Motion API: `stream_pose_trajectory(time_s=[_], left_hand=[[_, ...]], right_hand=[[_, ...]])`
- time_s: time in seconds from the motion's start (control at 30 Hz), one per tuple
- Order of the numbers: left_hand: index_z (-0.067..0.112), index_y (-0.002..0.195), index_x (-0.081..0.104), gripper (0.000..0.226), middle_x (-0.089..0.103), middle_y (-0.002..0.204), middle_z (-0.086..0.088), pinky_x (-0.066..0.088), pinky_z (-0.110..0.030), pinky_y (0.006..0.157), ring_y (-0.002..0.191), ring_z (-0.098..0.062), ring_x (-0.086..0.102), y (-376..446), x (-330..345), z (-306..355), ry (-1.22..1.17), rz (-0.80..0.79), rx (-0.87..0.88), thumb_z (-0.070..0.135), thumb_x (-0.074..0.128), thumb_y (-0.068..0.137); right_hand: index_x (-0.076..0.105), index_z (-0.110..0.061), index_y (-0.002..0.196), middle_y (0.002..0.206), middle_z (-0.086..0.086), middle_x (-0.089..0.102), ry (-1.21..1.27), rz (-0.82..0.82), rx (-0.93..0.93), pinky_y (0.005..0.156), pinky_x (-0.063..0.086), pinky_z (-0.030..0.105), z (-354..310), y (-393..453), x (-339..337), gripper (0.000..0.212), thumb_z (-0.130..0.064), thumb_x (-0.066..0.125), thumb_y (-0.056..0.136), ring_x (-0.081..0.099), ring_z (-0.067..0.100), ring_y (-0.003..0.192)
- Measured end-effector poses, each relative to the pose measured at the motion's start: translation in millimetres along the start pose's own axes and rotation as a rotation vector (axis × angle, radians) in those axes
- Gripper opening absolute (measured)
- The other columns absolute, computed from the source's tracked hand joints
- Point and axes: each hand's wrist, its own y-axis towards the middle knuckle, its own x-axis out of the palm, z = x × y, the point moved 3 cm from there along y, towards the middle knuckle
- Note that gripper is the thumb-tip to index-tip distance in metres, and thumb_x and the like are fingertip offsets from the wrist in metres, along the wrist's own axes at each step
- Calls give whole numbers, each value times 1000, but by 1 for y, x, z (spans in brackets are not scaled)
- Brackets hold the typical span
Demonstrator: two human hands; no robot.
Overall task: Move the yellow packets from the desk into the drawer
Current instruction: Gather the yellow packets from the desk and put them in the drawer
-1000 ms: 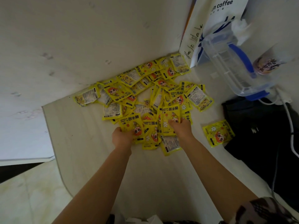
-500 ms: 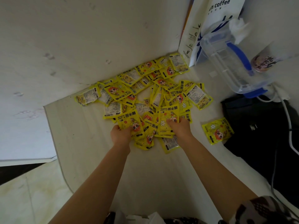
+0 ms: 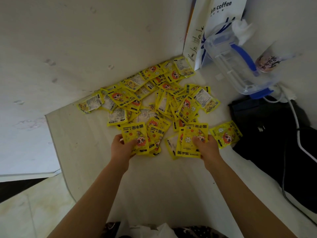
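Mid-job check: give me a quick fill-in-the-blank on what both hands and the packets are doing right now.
1. The left hand and right hand each grip a bunch of ____ packets.
2. One packet lies apart from the pile, beside the ____ bag.
3. The clear jug has a ____ handle.
4. The paper bag reads "____".

Missing words: yellow; black; blue; coffee

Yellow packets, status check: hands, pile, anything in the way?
Left hand and right hand each shut on a bunch of yellow packets. Most remain on the desk. Drawer not in view. Black bag beside the pile.
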Motion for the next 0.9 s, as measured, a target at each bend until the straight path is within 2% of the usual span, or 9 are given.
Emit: stream_pose_trajectory(time_s=[0.13, 0.23, 0.3, 0.4, 0.5, 0.63, 0.73, 0.8, 0.9], left_hand=[[23, 115, 46, 45, 66, 96, -3, 53, -33, 60, 82, -22, 68, -3, 8, -3, 43, -77, 12, 2, 69, 83], [23, 116, 49, 45, 67, 97, -5, 55, -34, 61, 83, -24, 69, -2, 16, -4, 106, -122, 8, 1, 70, 82], [18, 109, 58, 33, 70, 98, -7, 56, -34, 64, 82, -23, 69, 0, 20, -4, 209, -139, 32, 3, 69, 82], [16, 99, 65, 22, 71, 93, -6, 56, -35, 69, 81, -22, 69, 2, 26, -4, 313, -132, 70, 3, 68, 82], [15, 97, 62, 20, 66, 83, 3, 51, -27, 61, 77, -18, 64, 4, 29, -3, 411, -93, 132, 3, 67, 82], [20, 96, 61, 20, 65, 86, 4, 54, -32, 69, 83, -21, 65, 9, 32, -6, 504, -50, 165, 7, 68, 81], [21, 97, 58, 21, 65, 88, 4, 52, -30, 67, 85, -21, 65, 9, 33, -7, 509, -51, 172, 7, 66, 83], [20, 99, 58, 21, 66, 94, 0, 53, -33, 70, 87, -22, 65, 8, 34, -9, 518, -48, 181, 7, 65, 84], [21, 98, 57, 20, 66, 94, 0, 56, -38, 75, 88, -23, 65, 7, 34, -12, 498, -20, 164, 10, 66, 84]], right_hand=[[54, -14, 120, 116, 12, 64, 31, 50, 73, 86, 55, 55, 18, -1, -15, 42, -21, 72, 82, 66, 31, 99], [66, -18, 94, 107, 16, 69, 35, 39, 107, 87, 55, 55, 24, -2, -19, 10, -13, 67, 86, 68, 34, 97], [67, -21, 84, 104, 18, 70, 27, 23, 98, 87, 54, 55, 24, -2, -17, 13, -8, 65, 86, 68, 35, 95], [67, -21, 82, 100, 16, 70, -8, 21, 42, 87, 56, 50, 21, -1, -13, 16, -6, 64, 85, 66, 30, 88], [68, -20, 83, 95, 12, 71, -82, 31, -13, 82, 57, 44, 17, 3, -8, 10, -10, 67, 83, 67, 30, 87], [69, -5, 93, 84, 9, 65, -162, 4, -51, 70, 46, 35, 10, 8, 0, 13, -12, 68, 82, 57, 23, 78], [68, -12, 91, 86, 7, 67, -248, -36, -77, 75, 50, 39, 5, 13, 8, 12, -17, 70, 81, 62, 27, 84], [68, -15, 93, 94, 9, 69, -373, -20, -121, 87, 50, 47, 2, 18, 13, 18, -25, 71, 79, 63, 31, 94], [66, -18, 100, 109, 12, 64, -621, 4, -183, 85, 39, 39, -5, 23, 19, 29, -37, 70, 78, 53, 36, 108]])
